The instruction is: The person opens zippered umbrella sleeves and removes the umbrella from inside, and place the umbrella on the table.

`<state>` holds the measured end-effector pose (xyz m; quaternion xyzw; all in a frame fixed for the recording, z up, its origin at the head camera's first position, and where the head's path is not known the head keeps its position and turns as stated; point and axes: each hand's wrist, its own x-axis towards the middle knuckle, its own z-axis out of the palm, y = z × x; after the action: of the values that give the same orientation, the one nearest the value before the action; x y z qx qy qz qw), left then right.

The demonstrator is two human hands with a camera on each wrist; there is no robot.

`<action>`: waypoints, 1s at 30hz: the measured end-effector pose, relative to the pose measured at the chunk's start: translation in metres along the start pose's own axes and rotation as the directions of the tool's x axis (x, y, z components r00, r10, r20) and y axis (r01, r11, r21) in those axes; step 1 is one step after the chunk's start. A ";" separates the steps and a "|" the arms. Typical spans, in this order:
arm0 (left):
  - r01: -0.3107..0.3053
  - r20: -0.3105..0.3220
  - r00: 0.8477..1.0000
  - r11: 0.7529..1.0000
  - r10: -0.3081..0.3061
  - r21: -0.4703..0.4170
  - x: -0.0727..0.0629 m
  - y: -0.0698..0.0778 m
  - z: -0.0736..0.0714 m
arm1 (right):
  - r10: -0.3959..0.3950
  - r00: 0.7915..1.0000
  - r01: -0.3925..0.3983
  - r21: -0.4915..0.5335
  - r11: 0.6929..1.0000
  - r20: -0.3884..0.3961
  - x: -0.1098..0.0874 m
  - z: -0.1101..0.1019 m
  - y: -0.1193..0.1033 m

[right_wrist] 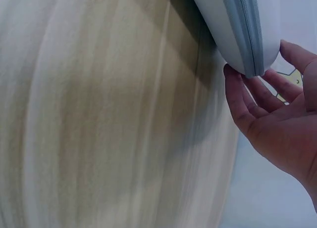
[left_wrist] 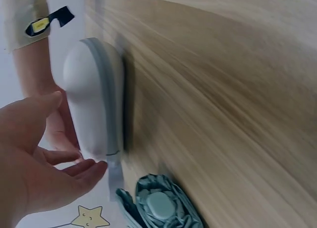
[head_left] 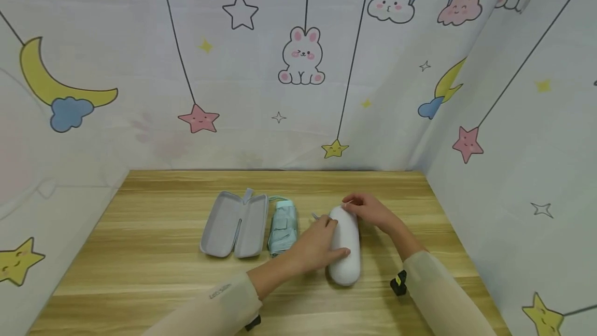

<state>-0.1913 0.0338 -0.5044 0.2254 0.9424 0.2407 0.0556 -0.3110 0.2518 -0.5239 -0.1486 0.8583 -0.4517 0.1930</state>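
"Head view: writing?"
"Lettering (head_left: 220, 291) on a sleeve (head_left: 240, 302), lower left, unclear. White case (head_left: 346, 235) right of centre, left hand (head_left: 321, 245) lying on it, fingers loose; umbrella (head_left: 283, 228), grey case (head_left: 219, 229) further left."
"Left wrist?"
"Umbrella cropped at bottom."
"Right wrist?"
"Right hand (right_wrist: 290, 119) pinches the white case's end, upper right."

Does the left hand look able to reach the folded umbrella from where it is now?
Probably yes: the folded umbrella lies close beside the left hand, with nothing visible between them. But that hand touches the white zip case, so it may need to leave it first.
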 end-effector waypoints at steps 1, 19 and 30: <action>-0.033 -0.007 0.999 0.999 0.033 0.028 0.001 -0.002 0.002 | 0.011 1.000 -0.011 -0.009 1.000 -0.012 0.001 0.001 -0.001; -0.479 0.090 0.876 0.831 0.474 0.281 0.016 -0.023 0.007 | 0.114 0.993 -0.117 -0.114 0.987 -0.031 0.022 0.006 -0.010; -0.447 0.139 0.895 0.841 0.425 0.305 0.018 -0.014 0.011 | 0.158 0.986 -0.160 -0.050 0.986 -0.046 0.024 0.012 -0.018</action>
<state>-0.2104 0.0357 -0.5209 0.4474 0.8908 0.0786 -0.0080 -0.3248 0.2227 -0.5196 -0.0752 0.8830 -0.4148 0.2063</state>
